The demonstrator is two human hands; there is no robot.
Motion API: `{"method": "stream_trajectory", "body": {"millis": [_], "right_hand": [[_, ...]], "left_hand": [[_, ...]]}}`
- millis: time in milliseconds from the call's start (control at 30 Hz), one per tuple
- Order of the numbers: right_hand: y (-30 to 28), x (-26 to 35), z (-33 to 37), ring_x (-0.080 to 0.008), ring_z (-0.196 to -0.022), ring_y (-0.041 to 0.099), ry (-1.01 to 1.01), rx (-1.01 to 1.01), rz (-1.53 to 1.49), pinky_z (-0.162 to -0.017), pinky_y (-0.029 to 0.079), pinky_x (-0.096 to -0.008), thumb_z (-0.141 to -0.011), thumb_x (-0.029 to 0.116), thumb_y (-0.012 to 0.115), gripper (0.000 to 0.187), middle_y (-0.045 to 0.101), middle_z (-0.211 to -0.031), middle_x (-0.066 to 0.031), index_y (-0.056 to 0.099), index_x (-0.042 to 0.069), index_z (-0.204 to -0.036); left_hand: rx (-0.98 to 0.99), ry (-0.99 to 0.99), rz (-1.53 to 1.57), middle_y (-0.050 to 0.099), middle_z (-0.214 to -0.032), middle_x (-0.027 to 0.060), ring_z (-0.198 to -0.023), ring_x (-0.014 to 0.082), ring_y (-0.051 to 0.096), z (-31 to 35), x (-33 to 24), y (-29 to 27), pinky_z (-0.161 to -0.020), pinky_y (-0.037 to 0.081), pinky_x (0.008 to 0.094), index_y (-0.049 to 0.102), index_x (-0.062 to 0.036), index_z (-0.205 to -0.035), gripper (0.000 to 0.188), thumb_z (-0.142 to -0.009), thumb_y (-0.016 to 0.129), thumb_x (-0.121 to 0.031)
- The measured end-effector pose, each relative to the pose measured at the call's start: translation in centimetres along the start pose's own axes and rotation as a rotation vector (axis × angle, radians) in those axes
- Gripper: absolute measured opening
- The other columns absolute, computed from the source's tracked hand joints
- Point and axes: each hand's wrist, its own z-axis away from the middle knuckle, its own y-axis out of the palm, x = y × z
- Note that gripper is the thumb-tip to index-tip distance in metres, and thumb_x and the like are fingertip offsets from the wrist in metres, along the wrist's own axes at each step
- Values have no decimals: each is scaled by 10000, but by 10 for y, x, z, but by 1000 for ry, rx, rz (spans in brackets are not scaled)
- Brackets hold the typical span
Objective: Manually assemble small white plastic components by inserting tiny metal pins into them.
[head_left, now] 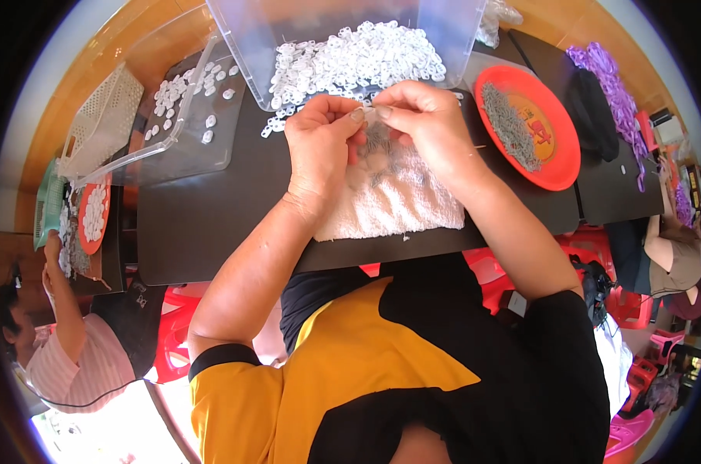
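Small white piece (370, 113) pinched between both hands' fingertips (358, 116), above towel (412, 203).

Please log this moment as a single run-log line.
left hand: pinching small part | right hand: pinching same part | under: white towel | near: clear bin, red plate

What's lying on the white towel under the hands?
On the white terry towel, small grey metal pieces lie scattered. The left hand and right hand cover part of the towel, so anything beneath them is hidden.
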Motion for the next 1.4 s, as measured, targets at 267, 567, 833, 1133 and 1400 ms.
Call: {"method": "stream_trajectory", "body": {"millis": [267, 567, 833, 1133, 1400], "right_hand": [[-13, -4, -122, -319, -754, 640, -416, -95, 985, -676, 480, -429, -809, 237, 638, 152, 667, -758, -106, 697, 123, -889], [-9, -17, -179, -255, -711, 644, -379, -40, 1005, -666, 485, -380, -808, 213, 653, 170, 673, -767, -96, 681, 60, -878], [-36, -20, -164, -229, -760, 644, -396, 9, 993, -703, 492, -350, -795, 139, 673, 176, 671, -812, -83, 683, 98, -966], [-28, -18, -146, -249, -891, 615, -424, 183, 1189, -735, 479, -384, -766, 153, 687, 124, 602, -932, -33, 663, 162, -887], [-31, -7, -101, -131, -707, 609, -256, 106, 387, -671, 456, -267, -809, 51, 676, 119, 655, -788, -42, 660, 14, -921]], "left_hand": [[-10, -6, 84, 618, -736, 51, -564, 82, 546, -4, -7, 0, -413, 397, 216, 607, 25, -906, 48, -863, 618, 7], [1, -41, 112, 629, -769, 81, -599, 121, 557, -5, -14, -6, -487, 410, 248, 624, 29, -903, 81, -837, 637, -16], [-16, -80, 144, 631, -735, 75, -541, 93, 543, -8, -8, -6, -413, 395, 226, 611, 25, -880, 47, -844, 622, -3], [-21, -40, 131, 624, -722, 74, -532, 97, 537, -8, -10, -6, -407, 388, 236, 607, 26, -874, 50, -826, 618, 18], [-23, -47, 159, 630, -731, 94, -549, 112, 551, -6, -14, -9, -428, 399, 244, 600, 34, -877, 60, -825, 611, 6]]}}
